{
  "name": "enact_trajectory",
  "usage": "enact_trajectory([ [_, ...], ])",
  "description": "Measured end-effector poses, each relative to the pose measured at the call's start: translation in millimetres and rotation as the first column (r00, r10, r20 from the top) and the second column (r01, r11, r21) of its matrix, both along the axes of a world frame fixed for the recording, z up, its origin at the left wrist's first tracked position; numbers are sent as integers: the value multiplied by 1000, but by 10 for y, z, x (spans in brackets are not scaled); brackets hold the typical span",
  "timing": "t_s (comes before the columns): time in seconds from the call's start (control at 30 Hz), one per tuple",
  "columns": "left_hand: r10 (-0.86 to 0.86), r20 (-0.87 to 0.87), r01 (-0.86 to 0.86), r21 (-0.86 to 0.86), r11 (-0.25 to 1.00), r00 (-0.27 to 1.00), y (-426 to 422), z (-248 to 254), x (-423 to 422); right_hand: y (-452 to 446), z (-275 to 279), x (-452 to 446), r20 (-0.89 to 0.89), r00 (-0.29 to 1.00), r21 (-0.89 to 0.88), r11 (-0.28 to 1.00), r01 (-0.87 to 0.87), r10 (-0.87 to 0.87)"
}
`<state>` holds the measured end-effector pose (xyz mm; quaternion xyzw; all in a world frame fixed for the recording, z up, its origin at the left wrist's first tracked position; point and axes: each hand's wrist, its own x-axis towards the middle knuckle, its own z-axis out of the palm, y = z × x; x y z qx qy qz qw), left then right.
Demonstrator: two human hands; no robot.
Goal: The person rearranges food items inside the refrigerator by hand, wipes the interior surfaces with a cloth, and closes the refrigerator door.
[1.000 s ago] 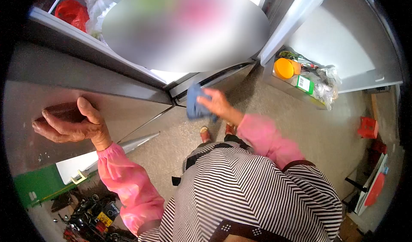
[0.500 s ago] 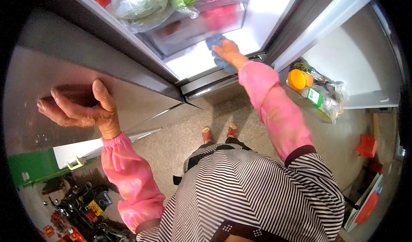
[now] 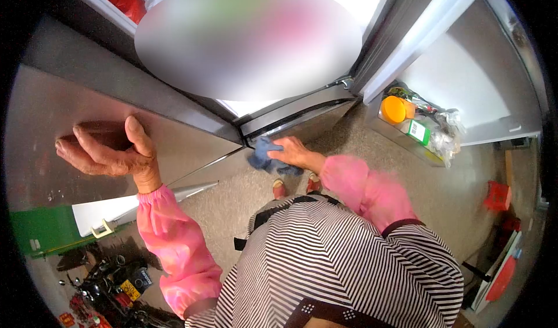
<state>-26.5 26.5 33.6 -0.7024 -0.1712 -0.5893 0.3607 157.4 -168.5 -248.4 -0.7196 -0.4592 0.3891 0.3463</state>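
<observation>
My right hand grips a crumpled blue cloth, held just in front of the refrigerator's lower front edge and above the floor. Whether the cloth touches the metal I cannot tell. Off to the left, my left hand rests against the brown metallic door, thumb and fingers apart, with nothing in it. A blurred oval hides most of the refrigerator's inside. A red bag shows at its left. Pink sleeve covers reach over both forearms.
The right door stands open, its bin holding an orange-lidded jar, a green and white box and plastic bags. A motorcycle is at lower left. A red object sits on the floor at right.
My right hand has drawn back from the refrigerator's white floor with the blue cloth, toward my body and slightly left. My left hand keeps nearly the same place on the door.
</observation>
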Motion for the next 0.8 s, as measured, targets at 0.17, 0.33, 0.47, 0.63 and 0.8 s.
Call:
enact_trajectory([
  [0.17,2,-2,-2,-5,1000,1000,-25,9,-1,23,61,685,-225,901,168,896,411,-371],
  [0.33,-2,-13,2,-20,1000,1000,-15,10,-27,330,960,1511,-114,766,219,736,641,-633],
  [0.47,29,-22,-30,-35,999,999,4,-12,-56,715,357,2011,403,667,282,778,561,-627],
  [0.63,26,-21,-27,-41,999,999,5,-8,-56,1097,202,1824,637,661,228,917,328,-396],
  [0.8,26,-23,-27,-33,999,999,0,-3,-70,1173,222,1265,628,735,240,962,132,-258],
])
